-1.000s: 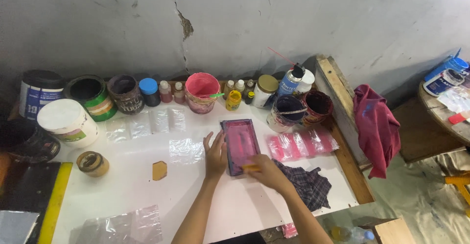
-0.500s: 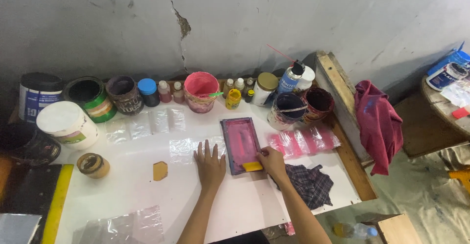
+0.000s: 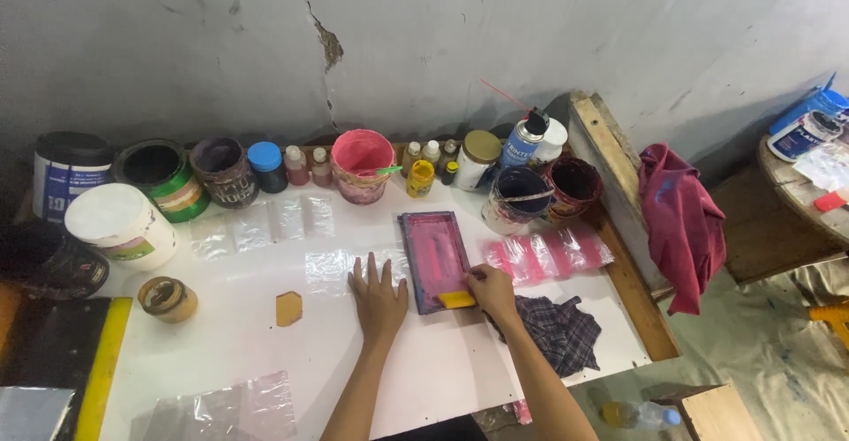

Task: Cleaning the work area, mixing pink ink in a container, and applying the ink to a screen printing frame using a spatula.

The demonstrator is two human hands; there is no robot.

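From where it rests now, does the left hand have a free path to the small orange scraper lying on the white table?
Probably yes: the left hand lies flat beside the orange scraper, with only bare table between them.

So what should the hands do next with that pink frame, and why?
Probably lift the small yellow scraper off: the right hand holds it at the near end of the pink rectangular screen frame, while the left hand lies flat beside it.
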